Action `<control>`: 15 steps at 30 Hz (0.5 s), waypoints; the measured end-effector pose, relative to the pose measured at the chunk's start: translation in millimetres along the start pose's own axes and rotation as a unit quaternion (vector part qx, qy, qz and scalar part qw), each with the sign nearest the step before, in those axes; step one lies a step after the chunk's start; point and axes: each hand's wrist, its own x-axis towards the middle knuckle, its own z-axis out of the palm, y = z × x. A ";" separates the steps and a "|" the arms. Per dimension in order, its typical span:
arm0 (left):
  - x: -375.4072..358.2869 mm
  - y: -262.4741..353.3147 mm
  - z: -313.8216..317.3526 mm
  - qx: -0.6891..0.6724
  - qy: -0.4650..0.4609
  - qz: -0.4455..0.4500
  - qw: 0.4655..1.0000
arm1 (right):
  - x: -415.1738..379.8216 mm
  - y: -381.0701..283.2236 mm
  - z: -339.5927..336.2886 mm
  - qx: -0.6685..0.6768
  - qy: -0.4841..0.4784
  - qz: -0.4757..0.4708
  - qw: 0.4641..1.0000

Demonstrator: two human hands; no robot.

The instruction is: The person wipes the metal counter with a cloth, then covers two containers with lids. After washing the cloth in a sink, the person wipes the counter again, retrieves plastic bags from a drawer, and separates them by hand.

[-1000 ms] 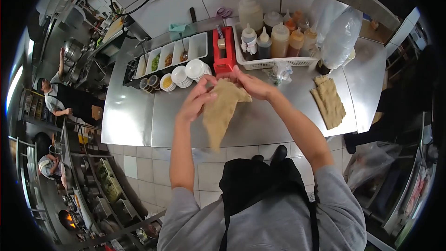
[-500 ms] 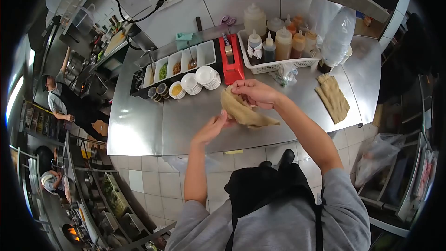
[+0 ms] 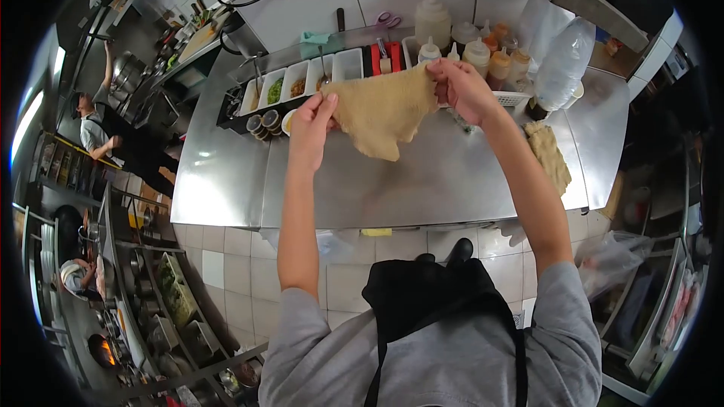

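Observation:
A tan cloth (image 3: 385, 109) is stretched out between my two hands, above the steel counter (image 3: 362, 200). My left hand (image 3: 310, 126) pinches its left corner, thumb on top. At the upper right corner, my right hand (image 3: 461, 90) is closed on the same cloth. The lower edge hangs loose and uneven. Behind it, the cloth hides the small white dishes and most of the red tool. A second tan cloth (image 3: 549, 157) lies on the counter to the right, partly behind my right forearm.
White tubs of garnish (image 3: 297, 87) line the counter's back left, beside dark-lidded small cups (image 3: 264, 123). Squeeze bottles (image 3: 477, 53) stand in a white basket at the back right, near a plastic bag (image 3: 562, 68). A co-worker (image 3: 113, 136) stands at the far left.
The cloth was bunched low between my hands; now it is spread wide and raised. My left hand has moved up and left, my right hand up and right.

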 end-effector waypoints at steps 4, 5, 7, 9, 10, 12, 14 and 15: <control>2.0 24.2 7.2 0.041 0.010 -0.003 0.999 | 6.6 -12.3 5.3 -0.027 0.008 -0.024 0.999; 3.0 26.8 8.7 0.034 -0.002 0.009 0.999 | 9.8 -12.5 3.5 -0.049 -0.007 -0.044 0.998; 1.5 33.6 12.4 0.029 -0.013 0.022 0.999 | 11.9 -14.2 3.8 -0.070 -0.023 -0.064 0.995; -0.1 39.0 16.1 0.016 -0.037 0.016 0.999 | 12.6 -16.5 4.5 -0.056 -0.009 -0.081 0.995; 0.2 38.4 16.3 0.017 -0.038 0.014 0.999 | 12.4 -15.8 6.2 -0.055 -0.009 -0.081 0.995; 1.1 36.7 16.8 -0.012 -0.005 0.011 1.000 | 10.6 -12.3 9.0 -0.017 0.021 -0.131 0.991; -4.4 34.9 16.5 -0.002 -0.013 0.028 1.000 | 2.4 -9.0 5.1 -0.002 0.016 -0.147 0.989; -9.8 33.3 15.5 0.008 -0.021 0.047 0.999 | -3.5 -5.9 1.8 0.012 0.008 -0.165 0.986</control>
